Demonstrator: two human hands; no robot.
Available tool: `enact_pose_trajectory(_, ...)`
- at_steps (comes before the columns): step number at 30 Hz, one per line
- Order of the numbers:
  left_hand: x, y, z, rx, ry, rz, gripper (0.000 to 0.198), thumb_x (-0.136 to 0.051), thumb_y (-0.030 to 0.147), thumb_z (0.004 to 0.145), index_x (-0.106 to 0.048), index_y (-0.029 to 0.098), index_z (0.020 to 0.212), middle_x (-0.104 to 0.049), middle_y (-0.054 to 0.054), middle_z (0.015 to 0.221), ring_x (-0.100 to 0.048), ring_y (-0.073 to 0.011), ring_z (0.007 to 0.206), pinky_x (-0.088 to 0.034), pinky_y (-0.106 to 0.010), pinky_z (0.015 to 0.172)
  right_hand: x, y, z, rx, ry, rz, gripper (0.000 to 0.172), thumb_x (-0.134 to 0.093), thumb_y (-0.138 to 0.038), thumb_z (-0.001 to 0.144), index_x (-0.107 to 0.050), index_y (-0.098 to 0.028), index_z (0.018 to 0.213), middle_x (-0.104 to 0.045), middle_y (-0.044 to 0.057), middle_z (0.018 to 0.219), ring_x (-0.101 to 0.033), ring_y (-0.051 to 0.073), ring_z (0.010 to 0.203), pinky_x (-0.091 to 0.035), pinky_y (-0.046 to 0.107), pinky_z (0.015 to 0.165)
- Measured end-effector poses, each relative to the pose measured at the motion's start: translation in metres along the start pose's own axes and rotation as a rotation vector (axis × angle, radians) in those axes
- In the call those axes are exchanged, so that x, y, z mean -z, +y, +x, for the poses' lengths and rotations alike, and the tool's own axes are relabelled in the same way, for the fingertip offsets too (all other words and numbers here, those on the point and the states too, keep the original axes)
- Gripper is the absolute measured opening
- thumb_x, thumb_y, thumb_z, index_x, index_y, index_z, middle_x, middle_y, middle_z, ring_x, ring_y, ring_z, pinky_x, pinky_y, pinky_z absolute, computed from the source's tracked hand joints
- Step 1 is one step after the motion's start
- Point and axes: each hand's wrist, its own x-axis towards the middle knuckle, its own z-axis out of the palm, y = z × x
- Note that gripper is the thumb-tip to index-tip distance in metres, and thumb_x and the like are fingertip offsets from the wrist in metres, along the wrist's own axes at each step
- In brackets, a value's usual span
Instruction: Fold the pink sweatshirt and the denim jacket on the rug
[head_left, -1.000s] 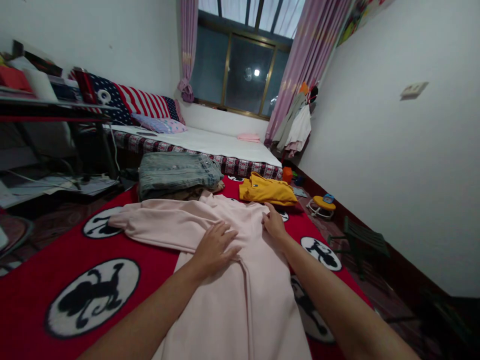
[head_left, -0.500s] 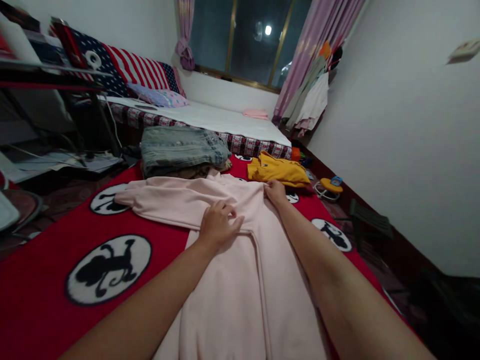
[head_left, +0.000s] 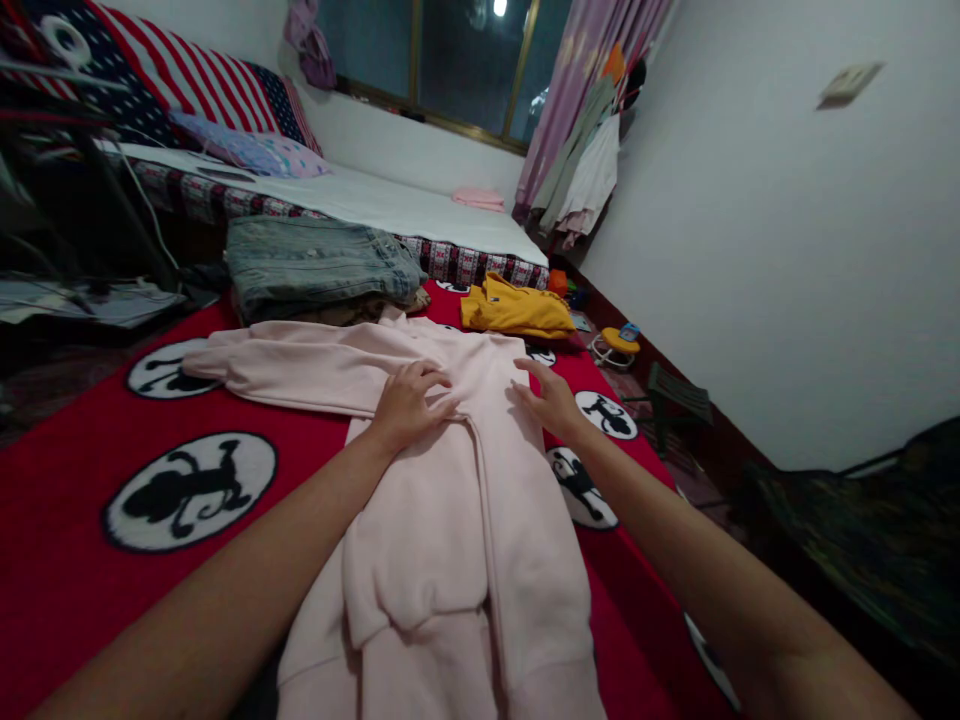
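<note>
A pale pink sweatshirt lies on a red blanket printed with black cartoon figures in white circles. One sleeve stretches out to the left; the right side is folded over the body. My left hand rests on the chest of the sweatshirt with its fingers curled loosely on the fabric. My right hand lies flat on the folded right edge near the shoulder, fingers stretched out.
Folded jeans on a stack sit just beyond the sweatshirt, a folded yellow garment to their right. A mattress with pillows lies behind. A small green stool and toys stand by the right wall.
My right hand has drawn back from the far shoulder edge and now lies flat on the fold. My left hand stays on the chest. The camera has tilted down and left.
</note>
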Motion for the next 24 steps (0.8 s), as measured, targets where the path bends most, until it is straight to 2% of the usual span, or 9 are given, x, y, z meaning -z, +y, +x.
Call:
enact_pose_trajectory(2, 0.001, 0.001, -0.001, -0.061, 0.016, -0.037, 0.018, -0.066, 0.034, 0.080, -0.070, 0.022, 0.093, -0.063, -0.005, 0.111, -0.055, -0.0237, 0.110, -0.039, -0.038, 0.099, -0.001, -0.009, -0.032, -0.013, -0.053, -0.104, 0.051, -0.045, -0.035, 0.093, -0.045, -0.019, 0.141, -0.045, 0.013, 0.146, -0.040, 0.025, 0.136, -0.032, 0.045, 0.112)
enact_pose_trajectory(5, 0.001, 0.001, -0.002, -0.063, 0.016, -0.055, 0.013, -0.063, 0.031, 0.082, -0.070, 0.022, 0.087, -0.065, -0.005, 0.105, -0.056, -0.0239, 0.108, -0.040, -0.039, 0.099, 0.000, -0.023, -0.056, -0.052, -0.338, -0.298, 0.056, -0.038, -0.043, 0.096, -0.034, -0.023, 0.148, -0.022, 0.011, 0.159, -0.021, 0.031, 0.145, -0.025, 0.057, 0.111)
enact_pose_trajectory(8, 0.002, 0.001, -0.002, -0.035, 0.008, -0.064, 0.015, -0.058, 0.027, 0.084, -0.071, 0.020, 0.082, -0.067, -0.006, 0.097, -0.058, -0.0232, 0.104, -0.042, -0.038, 0.095, 0.007, -0.044, -0.040, -0.073, -0.543, -0.437, 0.050, -0.045, -0.041, 0.093, -0.048, -0.023, 0.140, -0.036, 0.014, 0.152, -0.035, 0.036, 0.138, -0.022, 0.063, 0.109)
enact_pose_trajectory(11, 0.002, 0.005, -0.003, -0.001, 0.021, -0.062, 0.019, -0.053, 0.025, 0.086, -0.071, 0.019, 0.080, -0.068, -0.006, 0.092, -0.060, -0.0210, 0.096, -0.044, -0.034, 0.089, 0.002, -0.067, -0.008, -0.092, -0.439, -0.439, 0.039, -0.047, -0.034, 0.092, -0.060, -0.022, 0.127, -0.059, 0.014, 0.133, -0.052, 0.031, 0.124, -0.023, 0.055, 0.111)
enact_pose_trajectory(14, 0.009, 0.006, -0.008, 0.072, 0.042, -0.071, 0.027, -0.049, 0.027, 0.090, -0.069, 0.017, 0.075, -0.069, -0.005, 0.081, -0.061, -0.0175, 0.081, -0.044, -0.029, 0.077, -0.029, -0.078, 0.006, -0.045, -0.246, -0.343, 0.046, -0.040, -0.038, 0.096, -0.047, -0.023, 0.140, -0.045, 0.011, 0.148, -0.038, 0.028, 0.138, -0.021, 0.053, 0.113)
enact_pose_trajectory(16, 0.021, -0.003, -0.013, 0.157, 0.058, -0.054, 0.032, -0.046, 0.031, 0.092, -0.069, 0.017, 0.073, -0.068, -0.004, 0.075, -0.061, -0.0162, 0.073, -0.043, -0.027, 0.070, -0.053, -0.074, 0.004, -0.011, -0.247, -0.326, 0.050, -0.039, -0.042, 0.097, -0.042, -0.025, 0.144, -0.033, 0.010, 0.154, -0.026, 0.029, 0.144, -0.016, 0.058, 0.113)
enact_pose_trajectory(18, 0.042, -0.022, -0.018, 0.267, 0.115, 0.017, 0.031, -0.045, 0.034, 0.092, -0.069, 0.019, 0.079, -0.069, -0.004, 0.078, -0.062, -0.0172, 0.075, -0.044, -0.027, 0.071, -0.071, -0.067, -0.002, -0.006, -0.277, -0.328, 0.052, -0.038, -0.044, 0.097, -0.040, -0.025, 0.145, -0.030, 0.010, 0.156, -0.023, 0.030, 0.145, -0.013, 0.059, 0.113)
enact_pose_trajectory(21, 0.084, -0.065, -0.024, 0.460, 0.351, 0.251, 0.024, -0.049, 0.030, 0.088, -0.066, 0.017, 0.100, -0.068, -0.010, 0.100, -0.061, -0.0225, 0.096, -0.045, -0.031, 0.086, -0.079, -0.058, -0.006, 0.004, -0.280, -0.314, 0.053, -0.037, -0.044, 0.097, -0.040, -0.025, 0.145, -0.030, 0.010, 0.156, -0.022, 0.030, 0.145, -0.013, 0.058, 0.114)
enact_pose_trajectory(24, 0.123, -0.108, -0.028, 0.732, 0.531, 0.464, 0.050, -0.060, 0.036, 0.081, -0.054, 0.011, 0.124, -0.056, -0.020, 0.127, -0.050, -0.0331, 0.120, -0.041, -0.041, 0.098, -0.076, -0.056, -0.004, 0.000, -0.261, -0.293, 0.052, -0.039, -0.044, 0.096, -0.042, -0.025, 0.144, -0.032, 0.010, 0.155, -0.024, 0.031, 0.144, -0.015, 0.058, 0.113)
